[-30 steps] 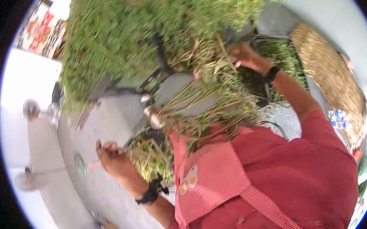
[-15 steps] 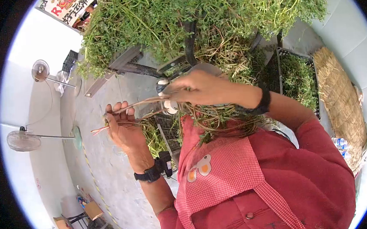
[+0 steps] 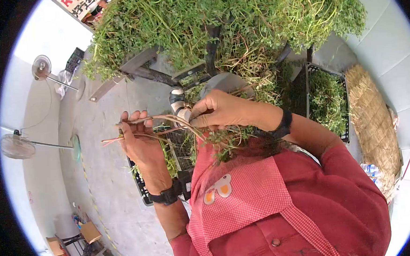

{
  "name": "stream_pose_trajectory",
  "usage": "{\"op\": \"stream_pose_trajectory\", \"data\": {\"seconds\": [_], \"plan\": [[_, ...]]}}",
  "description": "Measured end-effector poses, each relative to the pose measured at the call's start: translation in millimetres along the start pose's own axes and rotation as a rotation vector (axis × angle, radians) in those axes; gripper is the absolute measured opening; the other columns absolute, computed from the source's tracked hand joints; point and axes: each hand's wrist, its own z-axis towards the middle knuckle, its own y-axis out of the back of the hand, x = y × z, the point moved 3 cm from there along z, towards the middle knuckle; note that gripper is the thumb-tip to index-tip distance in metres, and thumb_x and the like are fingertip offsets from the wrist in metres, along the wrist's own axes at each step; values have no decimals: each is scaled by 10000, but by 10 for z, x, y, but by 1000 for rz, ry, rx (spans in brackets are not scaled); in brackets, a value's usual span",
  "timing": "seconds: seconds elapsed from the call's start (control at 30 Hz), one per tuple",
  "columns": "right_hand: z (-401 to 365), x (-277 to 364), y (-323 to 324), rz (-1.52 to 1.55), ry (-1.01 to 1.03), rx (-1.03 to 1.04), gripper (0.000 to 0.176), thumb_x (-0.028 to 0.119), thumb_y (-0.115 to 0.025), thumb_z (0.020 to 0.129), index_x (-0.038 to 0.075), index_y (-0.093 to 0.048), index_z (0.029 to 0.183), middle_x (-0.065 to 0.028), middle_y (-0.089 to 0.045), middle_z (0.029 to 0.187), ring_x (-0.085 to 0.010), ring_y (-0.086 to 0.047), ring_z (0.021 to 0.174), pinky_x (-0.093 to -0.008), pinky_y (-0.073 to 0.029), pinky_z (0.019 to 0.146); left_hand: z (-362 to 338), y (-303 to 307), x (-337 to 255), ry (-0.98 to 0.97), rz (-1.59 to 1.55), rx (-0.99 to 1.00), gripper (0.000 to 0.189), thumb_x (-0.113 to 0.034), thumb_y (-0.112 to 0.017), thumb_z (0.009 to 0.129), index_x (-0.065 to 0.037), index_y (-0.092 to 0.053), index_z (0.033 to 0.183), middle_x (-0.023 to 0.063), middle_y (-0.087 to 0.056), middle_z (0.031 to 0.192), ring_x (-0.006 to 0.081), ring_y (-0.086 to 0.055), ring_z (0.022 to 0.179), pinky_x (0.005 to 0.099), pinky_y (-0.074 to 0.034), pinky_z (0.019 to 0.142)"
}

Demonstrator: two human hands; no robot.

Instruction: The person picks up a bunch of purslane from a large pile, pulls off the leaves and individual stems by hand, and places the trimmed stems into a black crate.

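Observation:
Long thin brown stems (image 3: pixel 169 117) stretch between my two hands in front of the apron (image 3: pixel 239 191). My left hand (image 3: pixel 142 141), palm up, pinches the reddish cut ends between thumb and fingers. My right hand (image 3: pixel 218 110) grips the same bunch farther along, its thumb and fingertips together. Leafy green ends (image 3: pixel 229 143) hang below my right hand, against the apron. Ahead, a large heap of green plants (image 3: pixel 236 18) lies on a dark-framed table (image 3: pixel 150 75).
A black crate of greens (image 3: pixel 327 97) stands on the right, beside a woven straw roll (image 3: pixel 373 122). Another black crate (image 3: pixel 145 192) is below my left hand. Two fans (image 3: pixel 18 145) stand at the left. Loose stems (image 3: pixel 257 64) are piled under the table.
My right hand has turned and closed lower on the stems, which now bow upward between my hands. The view has shifted slightly, showing more of the sandaled foot and lower crate.

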Motion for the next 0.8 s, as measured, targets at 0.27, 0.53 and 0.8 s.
{"op": "stream_pose_trajectory", "data": {"seconds": [0.27,0.53,0.8], "plan": [[12,32,-9,-73,-15,-33,281,295,-645,826,23,-671,888,20,-579,641,-42,-502,539,-216,-402,455,-97,-79,-42,-21,71,-12,308,-262,-418,959,-40,-476,1165,81,-596,953,189,-574,889,296,-478,721],[105,12,2,-258,88,-98,251,246,-654,795,9,-676,875,-14,-571,613,-57,-480,563,-263,-391,503,-279,-217,143,144,54,144,319,-277,-360,977,-21,-479,1126,94,-610,886,211,-582,832,340,-481,729],[82,127,94,-368,99,-168,228,160,-582,826,5,-658,976,-15,-573,609,-30,-473,556,-230,-382,479,-350,-429,72,191,-199,103,246,-260,-374,974,-46,-494,957,58,-530,719,199,-528,680,355,-472,733]]}}
